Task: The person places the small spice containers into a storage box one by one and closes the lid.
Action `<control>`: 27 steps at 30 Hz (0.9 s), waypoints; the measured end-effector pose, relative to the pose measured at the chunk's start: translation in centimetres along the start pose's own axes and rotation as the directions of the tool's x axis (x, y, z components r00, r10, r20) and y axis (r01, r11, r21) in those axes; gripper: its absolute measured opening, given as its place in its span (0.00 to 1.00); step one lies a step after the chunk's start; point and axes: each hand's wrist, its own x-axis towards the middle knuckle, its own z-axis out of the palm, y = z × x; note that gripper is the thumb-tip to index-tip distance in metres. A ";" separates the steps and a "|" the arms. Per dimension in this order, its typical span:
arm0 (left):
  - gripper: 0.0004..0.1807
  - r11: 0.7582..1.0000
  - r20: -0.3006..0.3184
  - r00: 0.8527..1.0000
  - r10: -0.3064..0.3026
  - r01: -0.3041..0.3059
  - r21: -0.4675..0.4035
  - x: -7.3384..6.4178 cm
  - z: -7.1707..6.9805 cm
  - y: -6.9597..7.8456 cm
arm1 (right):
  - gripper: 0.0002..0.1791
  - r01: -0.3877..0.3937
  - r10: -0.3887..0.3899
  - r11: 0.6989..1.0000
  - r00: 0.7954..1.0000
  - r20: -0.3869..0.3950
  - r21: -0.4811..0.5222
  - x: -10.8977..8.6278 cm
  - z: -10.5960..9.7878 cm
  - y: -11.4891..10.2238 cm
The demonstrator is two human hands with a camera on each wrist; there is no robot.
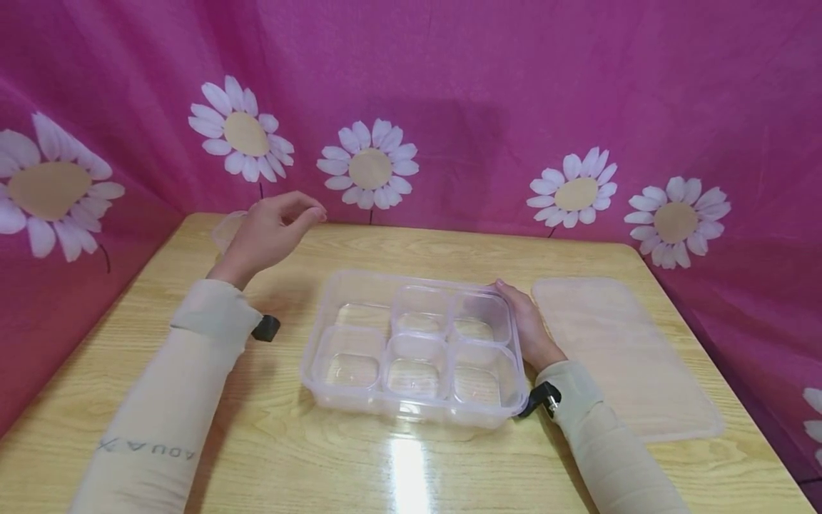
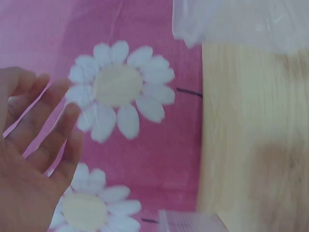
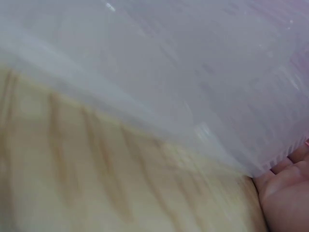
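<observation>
A clear plastic box [image 1: 411, 408] sits on the wooden table, with several small square cups [image 1: 417, 368] inside. In its far left corner the box floor shows bare. My right hand [image 1: 528, 325] holds the box at its right side, fingers at the far right corner. The right wrist view shows part of that hand [image 3: 289, 188] against the ribbed box wall [image 3: 270, 116]. My left hand [image 1: 270, 232] is raised over the far left of the table, thumb near the forefinger. Its fingers are loosely bent with nothing in them, as the left wrist view shows.
A large translucent lid [image 1: 623, 357] lies flat at the right of the table. Behind my left hand, a small clear plastic piece [image 1: 225, 230] lies at the far left edge. A pink cloth [image 1: 469, 64] with white flowers surrounds the table.
</observation>
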 end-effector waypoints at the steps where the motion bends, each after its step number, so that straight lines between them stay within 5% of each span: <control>1: 0.19 1.000 -0.036 0.999 -0.014 0.014 -0.014 -0.1 -0.2 -0.4 | 0.24 0.001 -0.001 1.000 1.000 0.000 -0.002 0.0 0.0 0.0; 4: 0.19 0.998 -0.170 0.984 -0.059 0.052 -0.044 -0.4 -0.5 -1.8 | 0.24 0.002 -0.002 1.000 1.000 -0.002 -0.011 0.0 0.0 0.1; 8: 0.19 0.985 -0.324 0.933 -0.157 0.124 -0.120 -0.7 -0.5 -3.3 | 0.24 0.002 -0.002 1.000 1.000 -0.001 -0.023 0.0 0.0 0.1; 13: 0.22 0.952 -0.400 0.869 -0.293 0.226 -0.205 -1.1 -0.5 -5.1 | 0.24 0.001 -0.001 1.000 1.000 0.002 0.002 0.0 0.0 0.1; 19: 0.25 0.931 -0.471 0.804 -0.363 0.296 -0.212 -1.6 0.4 -7.8 | 0.25 -0.003 0.003 0.999 1.000 0.003 0.047 -0.2 0.2 -0.1; 23: 0.23 0.929 -0.492 0.789 -0.368 0.296 -0.221 -1.8 1.1 -9.1 | 0.25 -0.006 0.006 0.999 1.000 0.000 0.039 -0.2 0.3 -0.2; 27: 0.23 0.935 -0.484 0.801 -0.353 0.288 -0.205 -2.1 1.4 -9.7 | 0.25 -0.015 0.014 0.998 1.000 0.012 0.058 -0.2 0.3 -0.1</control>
